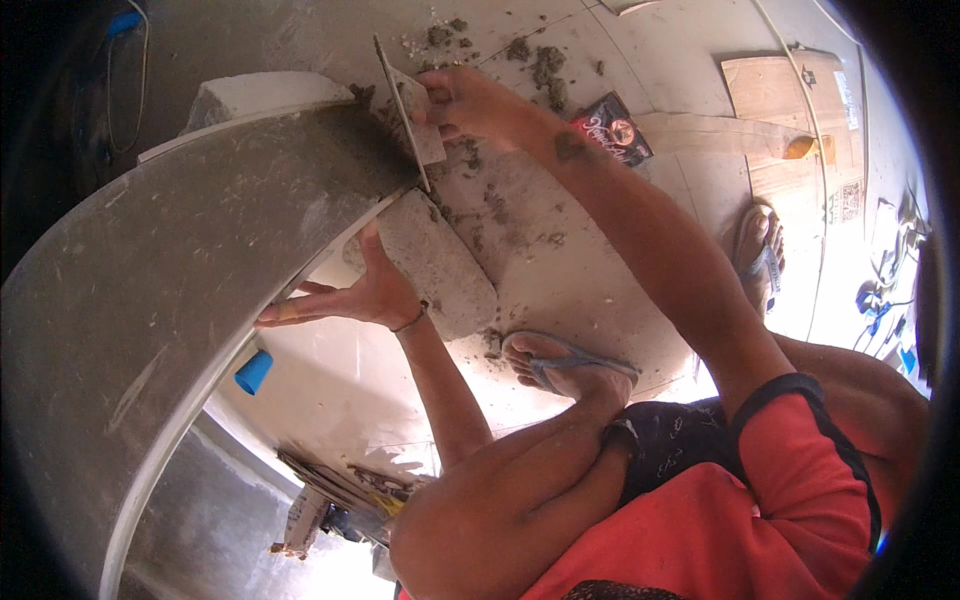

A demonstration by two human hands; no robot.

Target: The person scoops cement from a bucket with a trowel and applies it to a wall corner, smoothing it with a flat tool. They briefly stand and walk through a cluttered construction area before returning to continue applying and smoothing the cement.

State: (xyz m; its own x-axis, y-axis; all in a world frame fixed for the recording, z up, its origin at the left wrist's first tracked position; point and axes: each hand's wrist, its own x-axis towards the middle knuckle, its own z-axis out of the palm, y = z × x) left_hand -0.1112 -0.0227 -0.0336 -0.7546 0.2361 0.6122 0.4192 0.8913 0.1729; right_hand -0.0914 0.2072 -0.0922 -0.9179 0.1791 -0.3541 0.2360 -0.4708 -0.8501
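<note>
A long, curved slab with a smooth grey cement face runs from the left edge to the upper middle. A pale strip follows its near edge. My right hand is closed on a flat plastering trowel, seen nearly edge-on and standing upright at the slab's far end, by a patch of darker, wet-looking cement. Just how the fingers wrap the grip is partly hidden. My left hand rests against the near edge, fingers and thumb spread, beside a pale stone-like block under the slab.
Crumbs of wet mortar lie on the tiled floor. Beyond my right forearm are a dark packet, a wooden plank and flattened cardboard. A blue cup is below the slab. My sandalled feet are close by.
</note>
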